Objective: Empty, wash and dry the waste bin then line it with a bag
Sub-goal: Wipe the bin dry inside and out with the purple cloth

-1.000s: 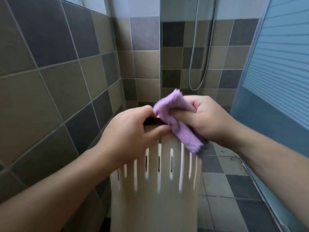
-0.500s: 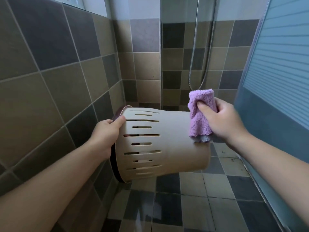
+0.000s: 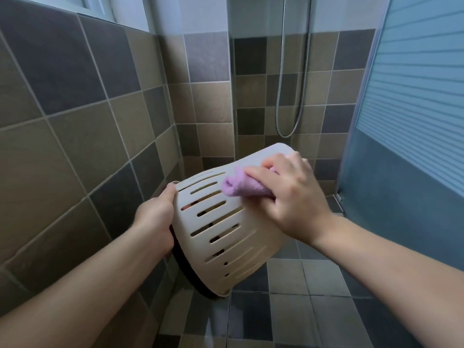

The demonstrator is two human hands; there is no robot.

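Above the shower floor (image 3: 288, 297), clear of it and near the left wall (image 3: 75, 146), I hold the bin (image 3: 226, 237) on its side in the air, base tipped up toward the far corner. My left hand (image 3: 155, 217) grips the rim, fingers curled inside and thumb over the edge. My right hand (image 3: 288, 197) presses the cloth (image 3: 238, 185) against the upper side, fingers bent round the wad, thumb tucked beneath it.

It looks like thin plastic: light enough for one hand, stiff at the rim, likely springier along the slots. If damp it could slip, so the rim seems the best hold, with the base as second choice. The cloth is soft and bunches under my palm.

Through the slots I see only dark and a reddish glimpse that I cannot identify. A dark band rings the mouth, maybe an inner part. I see no bag.
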